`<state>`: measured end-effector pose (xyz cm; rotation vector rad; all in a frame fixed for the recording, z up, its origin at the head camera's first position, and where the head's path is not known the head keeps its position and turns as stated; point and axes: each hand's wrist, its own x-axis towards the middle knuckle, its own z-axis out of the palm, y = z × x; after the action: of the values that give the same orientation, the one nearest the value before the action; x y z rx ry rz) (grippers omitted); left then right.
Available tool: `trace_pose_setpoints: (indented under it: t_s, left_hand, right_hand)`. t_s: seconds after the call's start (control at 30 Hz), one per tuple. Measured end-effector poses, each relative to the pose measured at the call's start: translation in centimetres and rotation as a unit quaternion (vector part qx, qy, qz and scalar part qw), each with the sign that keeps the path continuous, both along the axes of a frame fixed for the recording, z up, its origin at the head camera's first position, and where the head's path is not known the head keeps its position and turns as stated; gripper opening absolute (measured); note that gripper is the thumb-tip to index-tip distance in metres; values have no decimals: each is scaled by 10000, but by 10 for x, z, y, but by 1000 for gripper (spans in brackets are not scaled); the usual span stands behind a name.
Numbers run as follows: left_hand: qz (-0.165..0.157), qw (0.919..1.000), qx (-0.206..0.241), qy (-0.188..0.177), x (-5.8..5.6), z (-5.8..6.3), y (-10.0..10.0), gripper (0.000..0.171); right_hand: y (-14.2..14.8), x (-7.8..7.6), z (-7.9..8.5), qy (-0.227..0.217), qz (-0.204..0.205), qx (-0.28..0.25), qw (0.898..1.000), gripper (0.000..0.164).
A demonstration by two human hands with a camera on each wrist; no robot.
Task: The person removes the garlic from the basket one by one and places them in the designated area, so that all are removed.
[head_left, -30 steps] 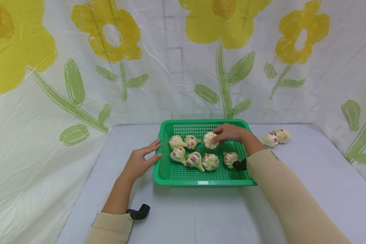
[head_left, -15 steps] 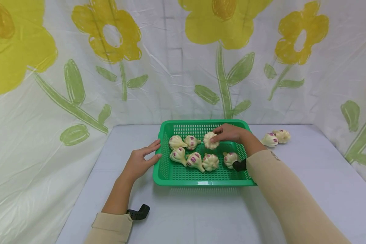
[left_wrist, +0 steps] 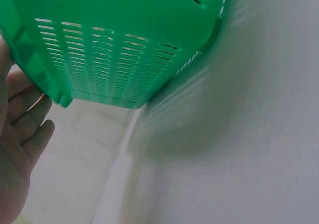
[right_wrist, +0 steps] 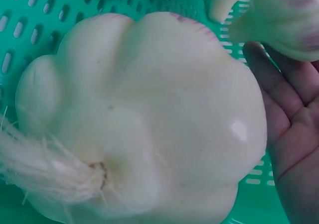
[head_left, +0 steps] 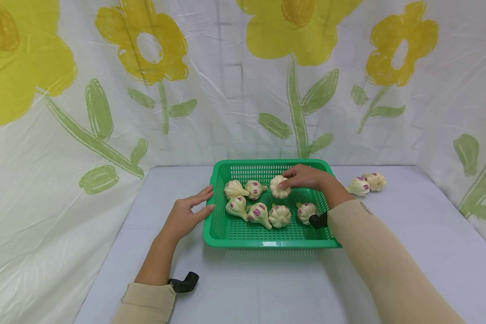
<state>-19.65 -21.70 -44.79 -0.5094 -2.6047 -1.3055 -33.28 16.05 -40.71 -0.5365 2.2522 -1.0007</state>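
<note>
A green plastic basket [head_left: 267, 244] with slotted walls stands on the white table. My right hand [head_left: 305, 176] reaches over its right side and pinches a pale garlic bulb [head_left: 279, 186] between thumb and fingers. Whether that bulb touches the basket floor, I cannot tell. Under my right wrist lies another garlic bulb [head_left: 308, 212], which looms large in the right wrist view with its roots showing. Several bulbs with purple marks, one of them a garlic bulb [head_left: 259, 214], lie in the left half and middle. My left hand [head_left: 186, 216], fingers extended, touches the basket's left rim.
Two more garlic bulbs, a nearer bulb [head_left: 358, 186] and a farther bulb [head_left: 375, 182], lie on the table [head_left: 413, 234] right of the basket. A white curtain [head_left: 227, 130] painted with yellow flowers hangs along the back and sides.
</note>
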Motion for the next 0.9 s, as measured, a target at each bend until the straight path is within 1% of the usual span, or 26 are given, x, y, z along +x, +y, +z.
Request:
trace_pose_setpoints:
  t_s: [0.1,0.23,0.4,0.6,0.7,0.9]
  left_hand:
    - [-1,10000,13,-9,0,0,0,46]
    - [6,10000,27,-57,0,0,-1,46]
    - [-32,10000,12,-11,0,0,-1,46]
    - [-76,9999,30,68,0,-1,-2,45]
    - [-112,9999,65,63,-1,-1,-3,45]
    - [-139,9998,112,2,-1,-1,-3,46]
  right_hand:
    - [-1,0,1,54,34,57,10000,72]
    - [-2,1,2,235,53,114,9996,68]
    - [-3,1,3,371,36,149,9992,70]
    - [-6,0,6,627,276,37,9976,65]
    - [-8,0,8,738,318,18,9968,64]
    - [-12,2,15,1037,218,13,9944,69]
